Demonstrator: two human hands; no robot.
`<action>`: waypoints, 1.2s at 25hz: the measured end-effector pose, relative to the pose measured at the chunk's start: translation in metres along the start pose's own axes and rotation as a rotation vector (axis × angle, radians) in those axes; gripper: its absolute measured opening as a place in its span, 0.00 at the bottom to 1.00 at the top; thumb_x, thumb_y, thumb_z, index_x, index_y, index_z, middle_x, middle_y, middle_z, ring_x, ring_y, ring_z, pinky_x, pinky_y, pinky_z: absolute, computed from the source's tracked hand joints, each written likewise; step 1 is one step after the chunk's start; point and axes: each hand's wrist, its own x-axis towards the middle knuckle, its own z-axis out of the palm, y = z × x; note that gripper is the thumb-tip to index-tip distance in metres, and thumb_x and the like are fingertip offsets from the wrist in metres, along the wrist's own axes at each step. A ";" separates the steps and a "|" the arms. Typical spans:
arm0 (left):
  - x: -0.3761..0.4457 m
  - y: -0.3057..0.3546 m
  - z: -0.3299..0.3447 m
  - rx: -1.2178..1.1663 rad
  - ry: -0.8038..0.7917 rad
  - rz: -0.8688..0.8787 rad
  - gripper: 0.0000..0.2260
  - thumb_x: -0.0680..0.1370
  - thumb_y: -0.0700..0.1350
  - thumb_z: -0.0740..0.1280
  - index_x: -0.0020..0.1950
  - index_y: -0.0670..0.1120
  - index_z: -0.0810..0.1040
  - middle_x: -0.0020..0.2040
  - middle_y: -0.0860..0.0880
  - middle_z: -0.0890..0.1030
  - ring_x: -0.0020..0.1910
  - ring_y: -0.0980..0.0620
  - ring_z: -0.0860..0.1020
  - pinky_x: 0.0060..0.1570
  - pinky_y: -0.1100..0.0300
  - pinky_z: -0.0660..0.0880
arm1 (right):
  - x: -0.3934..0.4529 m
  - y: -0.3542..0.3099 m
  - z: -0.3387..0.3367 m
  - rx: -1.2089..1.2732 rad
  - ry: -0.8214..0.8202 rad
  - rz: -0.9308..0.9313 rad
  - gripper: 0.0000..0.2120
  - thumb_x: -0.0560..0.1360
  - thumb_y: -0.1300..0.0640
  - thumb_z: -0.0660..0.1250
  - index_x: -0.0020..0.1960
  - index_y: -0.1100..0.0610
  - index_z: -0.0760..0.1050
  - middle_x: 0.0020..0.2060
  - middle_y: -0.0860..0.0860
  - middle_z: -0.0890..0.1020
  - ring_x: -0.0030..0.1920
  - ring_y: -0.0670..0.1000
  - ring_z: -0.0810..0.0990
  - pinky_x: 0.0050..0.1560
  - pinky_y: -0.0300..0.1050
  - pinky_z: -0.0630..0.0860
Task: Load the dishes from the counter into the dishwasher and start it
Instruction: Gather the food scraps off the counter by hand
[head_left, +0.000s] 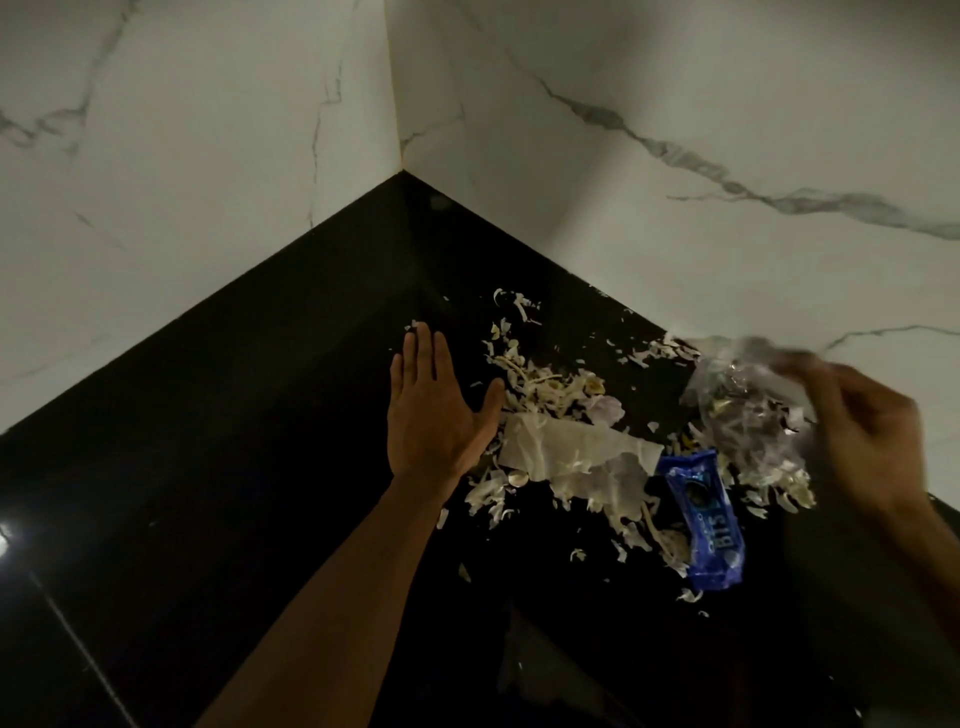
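Left hand (434, 410): laid flat on the black surface (218, 467), fingers straight, pointed toward the corner.
Right hand (862, 426): blurred; clear bag (743, 405) gripped.
Blue wrapper (709, 525): long axis ran near-to-far.
Dishes: none seen.

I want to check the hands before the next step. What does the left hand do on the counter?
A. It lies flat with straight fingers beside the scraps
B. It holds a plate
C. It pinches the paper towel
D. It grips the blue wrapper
A: the left hand lies flat, fingers straight, on the counter beside the scraps, holding nothing.
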 end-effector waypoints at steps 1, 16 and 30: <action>0.000 0.000 0.000 -0.001 -0.001 -0.001 0.41 0.78 0.70 0.47 0.80 0.41 0.47 0.80 0.43 0.44 0.79 0.47 0.42 0.77 0.53 0.41 | -0.008 0.014 -0.008 0.049 0.044 0.080 0.14 0.82 0.48 0.59 0.59 0.52 0.80 0.62 0.49 0.79 0.47 0.36 0.80 0.39 0.25 0.75; 0.001 0.002 0.002 0.009 0.023 -0.006 0.41 0.78 0.69 0.49 0.80 0.41 0.49 0.80 0.43 0.47 0.79 0.48 0.45 0.77 0.53 0.43 | 0.027 0.017 0.051 0.103 -0.244 0.024 0.19 0.82 0.43 0.56 0.67 0.49 0.75 0.62 0.50 0.79 0.58 0.51 0.79 0.59 0.59 0.78; 0.001 0.000 0.002 0.017 0.022 -0.011 0.41 0.77 0.70 0.48 0.80 0.42 0.48 0.80 0.43 0.46 0.79 0.48 0.44 0.76 0.54 0.41 | 0.049 -0.003 0.106 -0.034 -0.688 -0.124 0.21 0.81 0.45 0.51 0.70 0.51 0.70 0.70 0.51 0.72 0.71 0.48 0.68 0.72 0.49 0.65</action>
